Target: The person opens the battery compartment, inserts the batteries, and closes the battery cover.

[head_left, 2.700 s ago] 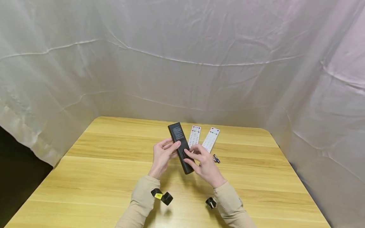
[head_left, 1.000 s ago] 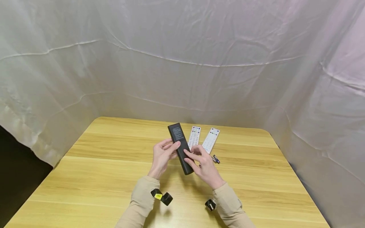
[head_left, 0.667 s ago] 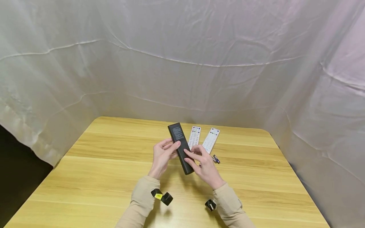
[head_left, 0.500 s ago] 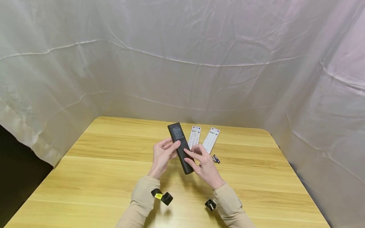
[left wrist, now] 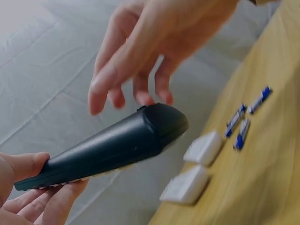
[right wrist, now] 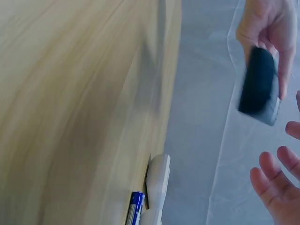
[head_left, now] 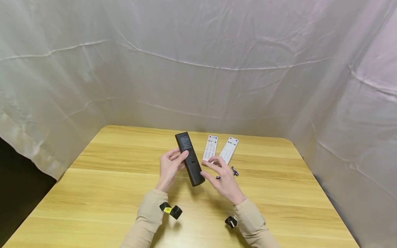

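Up over the wooden table (head_left: 102,193), the left hand (head_left: 169,168) pinches a black remote (head_left: 190,163) between thumb and fingers. The right hand (head_left: 225,181) is just beside its near end, fingers apart. Two white remotes (head_left: 211,146) and three blue batteries (left wrist: 260,100) lie on the table.

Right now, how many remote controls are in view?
3: a black remote held in the left hand, one white remote on the table, and another white remote to its right.
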The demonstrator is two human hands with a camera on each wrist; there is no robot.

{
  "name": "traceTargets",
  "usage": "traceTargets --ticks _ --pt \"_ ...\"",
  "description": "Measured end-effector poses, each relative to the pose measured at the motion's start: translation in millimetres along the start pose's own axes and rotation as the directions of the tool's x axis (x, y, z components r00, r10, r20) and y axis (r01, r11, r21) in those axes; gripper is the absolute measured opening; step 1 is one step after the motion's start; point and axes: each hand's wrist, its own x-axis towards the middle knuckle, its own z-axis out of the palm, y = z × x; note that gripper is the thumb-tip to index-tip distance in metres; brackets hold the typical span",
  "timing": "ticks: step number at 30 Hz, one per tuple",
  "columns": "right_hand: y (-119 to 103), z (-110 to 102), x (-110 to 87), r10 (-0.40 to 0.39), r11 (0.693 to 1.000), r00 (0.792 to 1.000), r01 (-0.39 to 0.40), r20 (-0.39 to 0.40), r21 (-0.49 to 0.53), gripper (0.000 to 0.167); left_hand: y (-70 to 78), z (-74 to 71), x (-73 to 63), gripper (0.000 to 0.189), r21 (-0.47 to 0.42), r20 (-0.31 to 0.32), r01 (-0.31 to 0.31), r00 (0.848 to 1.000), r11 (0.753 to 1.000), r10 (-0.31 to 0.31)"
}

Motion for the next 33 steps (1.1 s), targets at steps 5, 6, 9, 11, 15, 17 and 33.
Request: traceTargets --ticks 5,6,9,11,15,17,33 --pt "4 -6 -2.0 0.048 0.999 0.998 -0.049 0.044 0.025 0.035 -0.1 -7.3 6.5 0.042 0.072 -0.031 -0.013 0.999 0.997 0.015" --pt "4 -7 -2.4 0.056 0.998 0.997 -0.057 0.053 0.027 0.034 0.1 -8.7 8.1 0.041 0.092 -0.037 -0.018 0.999 0.996 0.021" --pt "6 -10 -3.8 0.085 0.996 0.993 -0.087 0.08 0.034 0.033 0.8 -13.8 14.1 0.04 0.186 -0.057 -0.032 0.997 0.982 0.043" --pt "7 -12 -4.8 0.103 0.994 0.99 -0.107 0.092 0.037 0.032 1.2 -18.3 18.4 0.039 0.269 -0.065 -0.046 0.996 0.962 0.065" --pt "9 -17 -6.9 0.116 0.992 0.988 -0.12 0.098 0.043 0.031 3.7 -30.5 25.7 0.039 0.471 -0.065 -0.072 0.991 0.879 0.116" --pt "12 -20 -8.1 0.118 0.992 0.988 -0.122 0.099 0.037 0.03 6.3 -37.2 29.0 0.04 0.567 -0.059 -0.08 0.989 0.82 0.138" --pt "26 -43 -12.8 0.16 0.987 0.975 -0.161 0.155 -0.008 0.029 29.3 -69.9 58.1 0.023 0.915 0.163 -0.24 0.955 0.323 0.247"
